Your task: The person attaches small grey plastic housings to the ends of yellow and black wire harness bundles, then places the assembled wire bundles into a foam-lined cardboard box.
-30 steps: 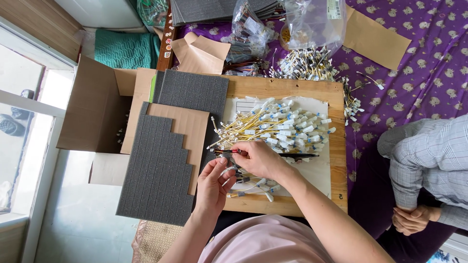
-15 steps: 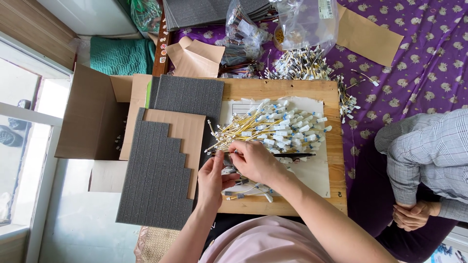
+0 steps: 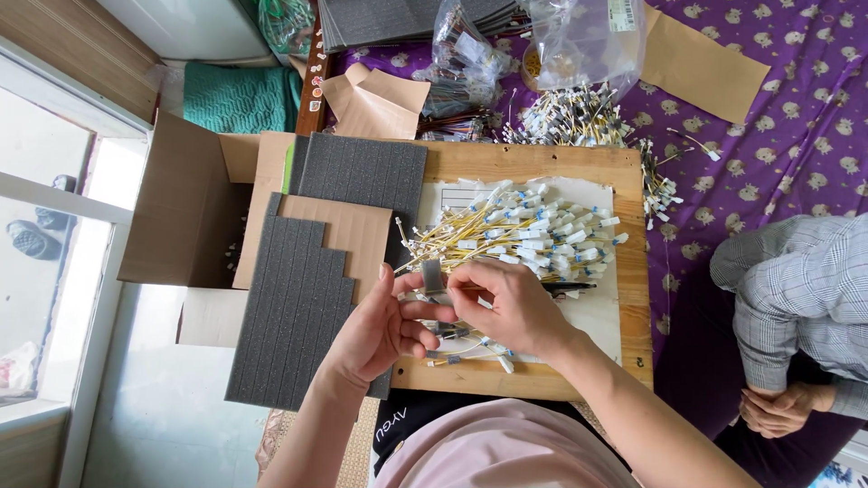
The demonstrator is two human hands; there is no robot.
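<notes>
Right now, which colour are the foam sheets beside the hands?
Dark grey foam sheets, seen in the head view.

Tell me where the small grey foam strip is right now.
In the head view, the small grey foam strip is pinched upright between the left hand and right hand, just in front of the pile of yellow wires on the wooden board.

Wooden board (image 3: pixel 533 161) (perhaps plywood) bears cables (image 3: pixel 520 237).

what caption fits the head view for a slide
Both hands, left hand and right hand, pinch a small grey piece beside yellow cable pile on a wooden board.
</notes>
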